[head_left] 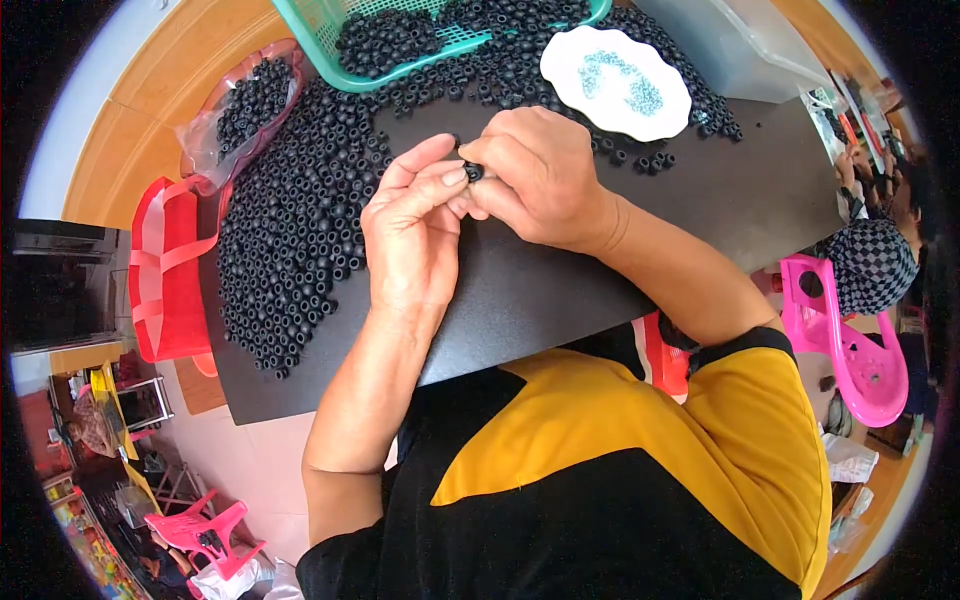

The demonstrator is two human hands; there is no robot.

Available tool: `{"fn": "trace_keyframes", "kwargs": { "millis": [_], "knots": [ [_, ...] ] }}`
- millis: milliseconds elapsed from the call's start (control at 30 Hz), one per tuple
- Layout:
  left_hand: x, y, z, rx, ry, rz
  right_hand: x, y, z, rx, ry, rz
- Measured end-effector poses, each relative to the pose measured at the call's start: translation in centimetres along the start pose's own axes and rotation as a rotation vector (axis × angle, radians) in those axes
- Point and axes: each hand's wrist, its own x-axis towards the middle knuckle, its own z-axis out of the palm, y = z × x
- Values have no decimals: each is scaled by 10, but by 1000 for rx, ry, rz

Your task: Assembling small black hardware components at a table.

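In front of me, above the dark tabletop (520, 280), my two hands meet at one small black ring-shaped piece (474, 172). The thumb and fingers of my left hand (405, 225) pinch it from the left. My right hand (545, 175) is curled, its fingertips closed against the same piece; whether they hold anything tiny besides it is hidden. A wide spread of similar black pieces (290, 220) with round holes lies left of and beyond my hands. Beyond my right hand, a white scalloped plate (665, 115) bears tiny pale blue-green bits.
A green plastic basket (318, 55) holding black pieces stands at the far side. At the far left is a bag-lined reddish bowl (190, 165) of them; a red bag (165, 290) hangs by the left edge. A clear bin (745, 50) is far right. A pink chair (865, 370) stands right.
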Motion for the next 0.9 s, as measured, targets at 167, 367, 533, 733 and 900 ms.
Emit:
{"fn": "trace_keyframes", "kwargs": {
  "millis": [167, 367, 533, 733, 900],
  "knots": [
    [-2, -1, -1, 17, -16, 20, 0, 0, -3, -50, -67, -44],
    [-3, -3, -1, 53, -9, 21, -2, 2, -3, -44, -80, -52],
    [-4, -3, -3, 92, -9, 33, -2, 0, -2, -7, -88, -70],
    [-2, -4, 0, 82, -4, 43, -3, 2, -1, 14, -61, -52],
    [0, -1, -2, 66, -13, 63, 1, 2, 2, 24, -54, -70]
  ]
}}
